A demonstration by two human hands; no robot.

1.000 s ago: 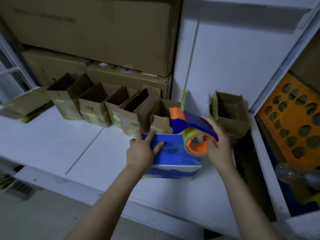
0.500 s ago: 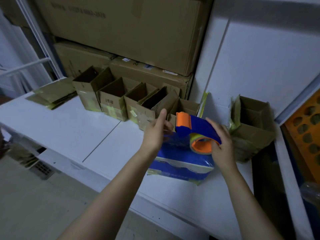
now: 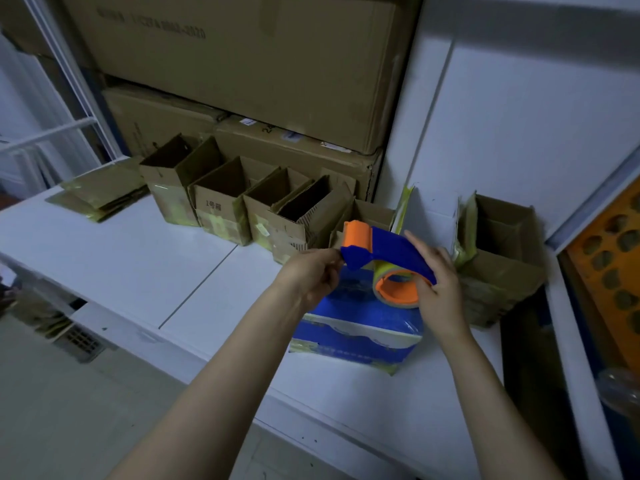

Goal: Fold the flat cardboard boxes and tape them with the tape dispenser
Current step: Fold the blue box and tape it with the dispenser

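My right hand [image 3: 438, 289] grips a blue and orange tape dispenser [image 3: 381, 251] above a blue and white box [image 3: 356, 327] that lies on the white table [image 3: 138, 258]. At the dispenser's front end my left hand [image 3: 311, 275] has its fingers pinched together; the tape end itself is too small to see. A row of several open, folded cardboard boxes [image 3: 221, 206] stands along the back. Flat cardboard boxes [image 3: 100, 195] lie stacked at the far left. One more open box [image 3: 498, 258] stands to the right.
Large cardboard cartons [image 3: 249, 64] are stacked behind the row. A white panel [image 3: 519, 133] rises at the back right. An orange perforated crate [image 3: 609, 265] sits beyond the table's right edge. The floor lies below the table's front edge.
My left hand left the top of the blue box and came up to the dispenser's front end. The dispenser rose slightly, and the view shifted left.
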